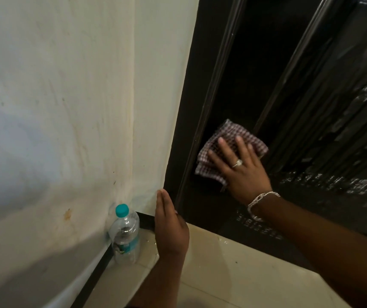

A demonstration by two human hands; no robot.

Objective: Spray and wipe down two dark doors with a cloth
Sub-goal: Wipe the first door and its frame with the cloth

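Observation:
A dark door point(255, 70) fills the right half of the view, with a carved panel point(356, 121) that shows pale wet streaks. My right hand point(240, 165) lies flat with spread fingers on a folded red-and-white checked cloth point(229, 132) and presses it against the door's lower left part. My left hand point(169, 225) is held edge-on with straight fingers, its fingertips at the wall corner beside the dark door frame point(191, 121). It holds nothing.
A clear plastic bottle point(125, 236) with a teal cap stands on the floor in the corner, just left of my left hand. A cream wall point(78, 96) takes up the left side. Pale floor tiles point(233, 270) with a dark skirting strip point(95, 278) run below.

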